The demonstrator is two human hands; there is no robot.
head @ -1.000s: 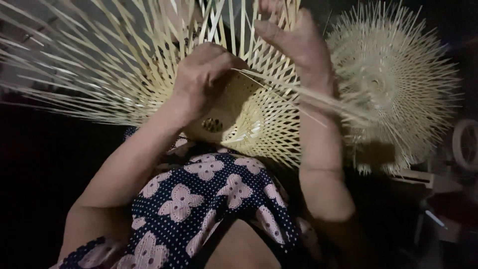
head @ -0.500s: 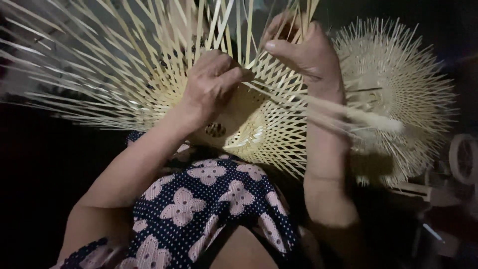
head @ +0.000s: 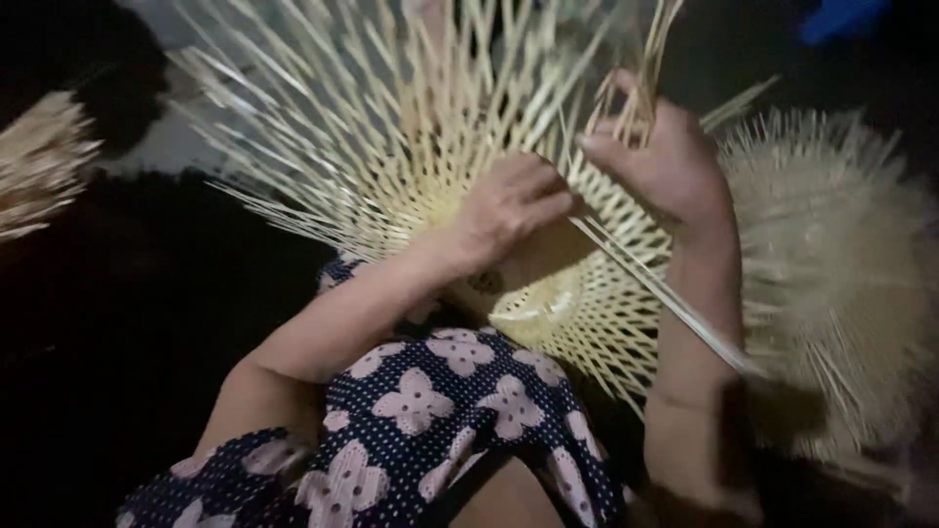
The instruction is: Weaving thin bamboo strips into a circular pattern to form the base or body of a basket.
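Two bare hands work on one thing in the head view: a pale, half-woven bamboo-strip piece with a tight round woven centre and long loose splints fanning outward point(head: 411, 147). I take that woven centre as my landmark.

My left hand point(head: 509, 200) lies directly on the woven centre, palm down, fingers drawn together and curled, pressing on the weave; I cannot tell whether a single strip is pinched beneath them. My right hand point(head: 665, 161) sits just to the right of the centre and slightly above it, its fingers closed around a small bundle of upright splints, the thumb pointing toward the left hand. The two hands are near each other but not touching.

From beside the right hand, a long flat pale bamboo strip point(head: 665, 298) runs down and away to the right of the centre, crossing in front of the right forearm.

Right of the centre, behind the right arm, lies a second round pale bamboo piece bristling with short splint ends point(head: 831, 254), blurred. Far to the left of the centre, a pale bunch of loose splints point(head: 39, 161) shows against the dark.

Below the centre, a dark blue dotted garment with pink flower shapes point(head: 430, 411) fills the lower picture.
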